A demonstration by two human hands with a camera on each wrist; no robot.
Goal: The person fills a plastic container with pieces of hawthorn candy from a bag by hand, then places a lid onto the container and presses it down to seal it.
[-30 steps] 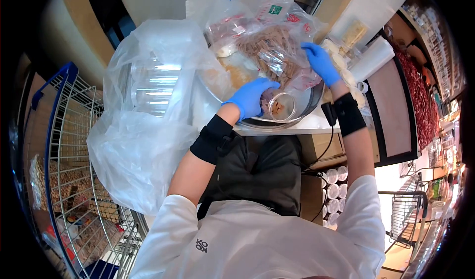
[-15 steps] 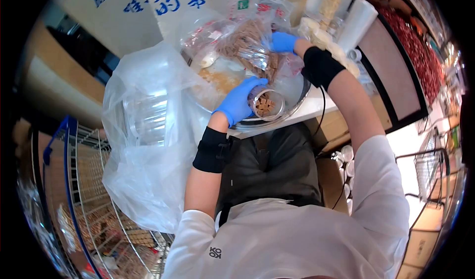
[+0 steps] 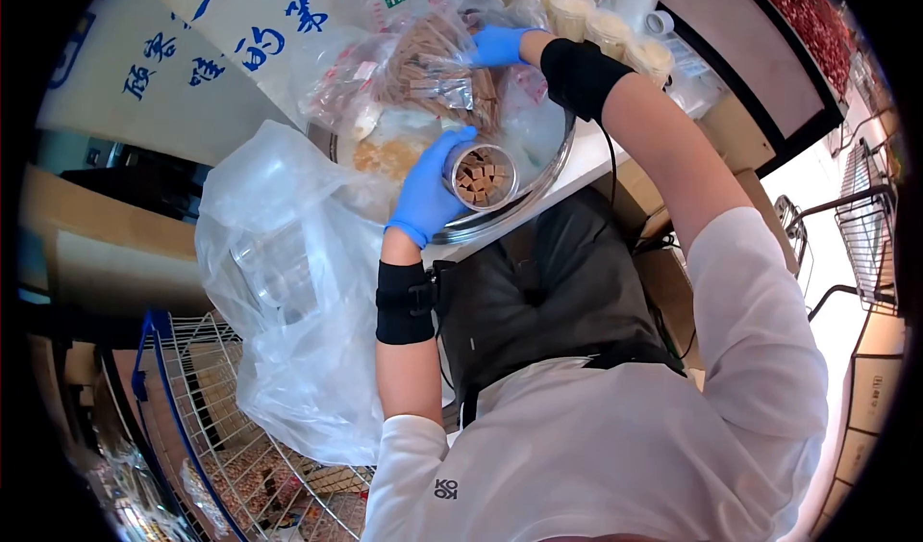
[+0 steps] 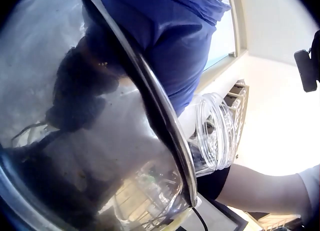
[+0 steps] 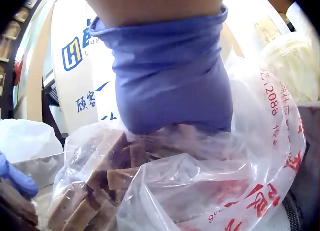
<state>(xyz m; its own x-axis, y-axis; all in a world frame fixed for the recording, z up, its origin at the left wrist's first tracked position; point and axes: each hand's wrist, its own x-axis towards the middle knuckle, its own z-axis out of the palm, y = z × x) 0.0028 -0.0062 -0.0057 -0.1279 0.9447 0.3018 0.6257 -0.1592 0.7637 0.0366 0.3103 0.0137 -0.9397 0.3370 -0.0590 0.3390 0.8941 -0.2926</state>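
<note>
A clear jar point(image 3: 513, 163) holding brown cubes point(image 3: 480, 178) is gripped by the left hand point(image 3: 428, 188), fingers wrapped round its side. Beyond that hand, brown sticks point(image 3: 423, 56) are bagged in plastic point(image 5: 175, 196). The right hand's point(image 3: 502, 46) fingers are hidden there; their state cannot be told. Pale tubs point(image 3: 608, 32) are lined up to its right.

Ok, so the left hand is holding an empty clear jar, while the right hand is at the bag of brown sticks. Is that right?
Not quite: the jar isn't empty. The head view shows brown pieces in it. The rest is right: the left hand holds it, and the right hand is at the bag of brown sticks.
</note>
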